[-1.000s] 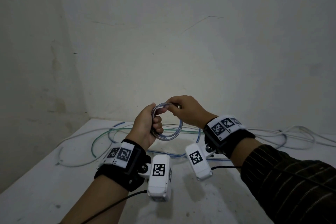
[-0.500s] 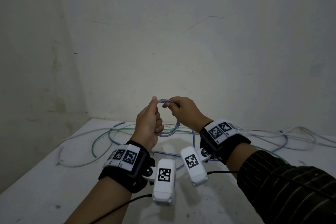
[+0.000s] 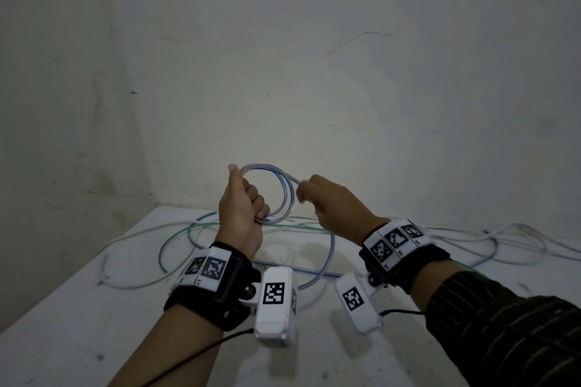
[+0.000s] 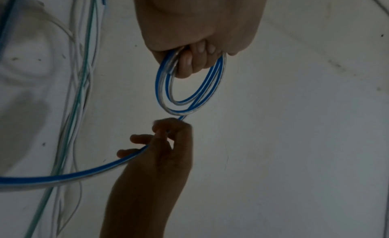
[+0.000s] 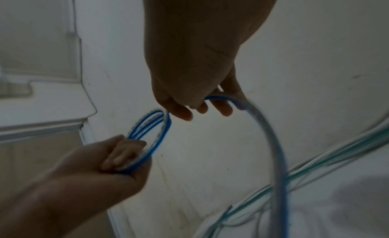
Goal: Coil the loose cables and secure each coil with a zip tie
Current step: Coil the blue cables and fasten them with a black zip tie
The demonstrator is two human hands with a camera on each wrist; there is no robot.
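A clear cable with a blue stripe is wound into a small coil (image 3: 284, 192) held in the air above the white table (image 3: 78, 308). My left hand (image 3: 242, 201) grips the coil (image 4: 189, 92) in its fist, thumb up. Just right of the coil, my right hand (image 3: 317, 198) pinches the free length of the same cable (image 5: 271, 142) between thumb and fingers. From there the cable (image 3: 327, 258) drops in a loop to the table. No zip tie shows in any view.
Several loose cables, white, green-striped (image 3: 176, 236) and blue-striped, sprawl across the back of the table. More white cables (image 3: 509, 236) trail off to the right. Walls close off the far and left sides.
My right hand has slid away from the coil to the right along the cable. The left hand has risen a little with the coil, which now has another loop.
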